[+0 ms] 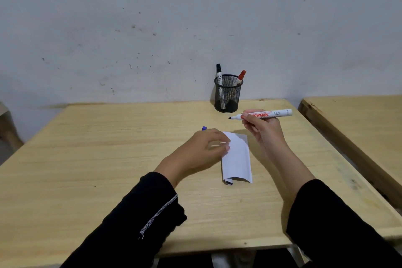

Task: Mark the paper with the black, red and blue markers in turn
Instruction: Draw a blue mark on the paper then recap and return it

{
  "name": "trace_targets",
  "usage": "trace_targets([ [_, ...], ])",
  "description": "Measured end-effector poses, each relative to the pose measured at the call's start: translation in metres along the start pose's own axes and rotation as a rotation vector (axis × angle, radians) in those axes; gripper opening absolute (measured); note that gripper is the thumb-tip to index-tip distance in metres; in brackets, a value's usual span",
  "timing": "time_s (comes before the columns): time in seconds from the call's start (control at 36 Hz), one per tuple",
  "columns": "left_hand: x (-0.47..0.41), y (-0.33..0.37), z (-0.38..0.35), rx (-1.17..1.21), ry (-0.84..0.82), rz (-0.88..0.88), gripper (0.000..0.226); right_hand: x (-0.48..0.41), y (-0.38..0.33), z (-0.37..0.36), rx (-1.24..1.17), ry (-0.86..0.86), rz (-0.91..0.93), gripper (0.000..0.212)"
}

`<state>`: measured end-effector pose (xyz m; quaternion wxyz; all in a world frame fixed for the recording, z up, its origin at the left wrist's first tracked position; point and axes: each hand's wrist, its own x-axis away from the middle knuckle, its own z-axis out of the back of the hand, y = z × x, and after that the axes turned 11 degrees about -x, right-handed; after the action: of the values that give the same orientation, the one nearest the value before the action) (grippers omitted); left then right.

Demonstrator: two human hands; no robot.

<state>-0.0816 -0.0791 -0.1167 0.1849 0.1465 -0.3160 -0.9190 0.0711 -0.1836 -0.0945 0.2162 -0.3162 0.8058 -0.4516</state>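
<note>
Your soft black sleeves (134,220) are resting over the smooth wooden table (87,159). Your left hand (204,150) is pressing the curled white paper (237,159) flat, fingers together over a blue cap (204,128). Your right hand (261,128) is pinching the uncapped marker (261,114) above it, near the mesh cup (228,93).

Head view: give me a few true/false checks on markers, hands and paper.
1. The right hand holds an uncapped marker. True.
2. The mesh cup is empty. False: a black-capped marker and a red-capped marker stand in it.
3. The left hand lies on the paper. True; a blue cap pokes out behind it.
4. The marker tip touches the paper. False: it is held above the table, pointing left.
5. The paper lies flat. False: its near end curls.
</note>
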Motion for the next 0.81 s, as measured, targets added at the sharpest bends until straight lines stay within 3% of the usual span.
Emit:
trace_targets([
  [0.14, 0.000, -0.009, -0.008, -0.022, -0.087, 0.002, 0.031, -0.002, 0.004, -0.001, -0.005, 0.018, 0.006, 0.003],
  [0.31, 0.004, -0.012, -0.013, -0.080, -0.073, -0.024, 0.038, -0.009, 0.019, -0.006, 0.045, 0.096, 0.009, 0.001],
  [0.58, 0.004, -0.013, -0.014, -0.134, -0.071, -0.025, 0.040, -0.015, 0.042, -0.018, 0.369, 0.205, 0.053, 0.011],
  [0.81, 0.004, -0.012, -0.014, -0.130, -0.057, -0.033, 0.039, -0.012, 0.041, -0.017, 0.401, 0.207, 0.058, 0.007],
])
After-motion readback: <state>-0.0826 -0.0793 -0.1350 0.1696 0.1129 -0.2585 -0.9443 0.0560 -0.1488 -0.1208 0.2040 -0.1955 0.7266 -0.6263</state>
